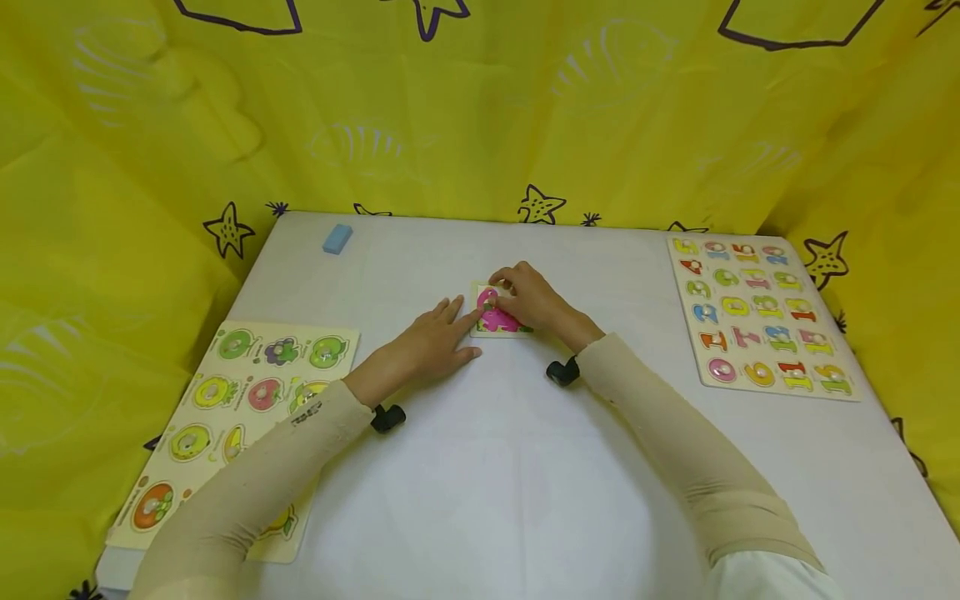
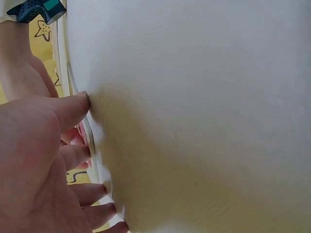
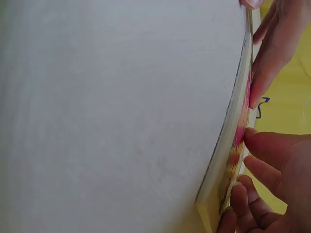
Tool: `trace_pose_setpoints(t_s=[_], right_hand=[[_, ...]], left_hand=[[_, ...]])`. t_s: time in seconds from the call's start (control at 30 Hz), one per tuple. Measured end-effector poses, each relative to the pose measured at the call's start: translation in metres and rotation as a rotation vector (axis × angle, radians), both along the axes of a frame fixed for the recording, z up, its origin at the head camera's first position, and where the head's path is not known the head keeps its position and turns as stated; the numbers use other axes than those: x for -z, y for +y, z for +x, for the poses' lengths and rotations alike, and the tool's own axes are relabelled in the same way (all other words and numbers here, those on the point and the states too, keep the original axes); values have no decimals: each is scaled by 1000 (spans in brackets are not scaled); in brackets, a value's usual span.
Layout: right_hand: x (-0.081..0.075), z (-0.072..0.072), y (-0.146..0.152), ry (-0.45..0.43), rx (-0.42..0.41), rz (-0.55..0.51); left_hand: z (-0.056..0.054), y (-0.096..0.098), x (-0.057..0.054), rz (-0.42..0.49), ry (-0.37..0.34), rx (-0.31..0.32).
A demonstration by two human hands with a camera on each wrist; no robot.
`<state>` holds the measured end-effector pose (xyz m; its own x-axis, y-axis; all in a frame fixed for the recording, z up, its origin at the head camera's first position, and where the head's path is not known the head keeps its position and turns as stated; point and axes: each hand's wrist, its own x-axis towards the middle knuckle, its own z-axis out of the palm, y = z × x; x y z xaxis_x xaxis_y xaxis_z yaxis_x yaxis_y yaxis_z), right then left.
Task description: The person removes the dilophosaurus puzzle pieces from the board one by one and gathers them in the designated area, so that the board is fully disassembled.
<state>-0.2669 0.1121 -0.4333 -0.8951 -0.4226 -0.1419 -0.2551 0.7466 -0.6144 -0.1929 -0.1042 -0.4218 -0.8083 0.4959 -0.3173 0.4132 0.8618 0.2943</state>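
Puzzle [image 1: 495, 327], and here it lies, mid-table [image 1: 487, 467]: a small, pale-rimmed square, a vivid pink figure [image 1: 501, 317] on its face, dabs of green and yellow along its 6 o'clock edge. In from 8 o'clock comes the left hand [image 1: 433, 343], fingers straight and spread wide, gripping nothing, one fingertip touching the puzzle! At 2 o'clock the right hand [image 1: 536, 302], fingers bent onto it; whether they pinch a piece, I cannot tell. Only the head view gives us the blue block [image 1: 337, 239] at 10 o'clock, with the fruit board [image 1: 247, 367] at 8, number board [image 1: 759, 322] at 3. Over to the right wrist: there's the puzzle's pale side wall, its thickness plain, where the head view shows the face. Left wrist? Just slivers of pink behind the fingers.
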Motion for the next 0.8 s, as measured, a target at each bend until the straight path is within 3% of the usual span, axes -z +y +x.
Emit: trace_pose_setpoints(t_s=[0.3,0.8], right_hand=[[-6,2,-6,108,-88,126],[-9,1,-2,80,-108,117]], left_hand=[[0,0,0,12,-12,-6],[-3,3,-1,19,-65,-11]])
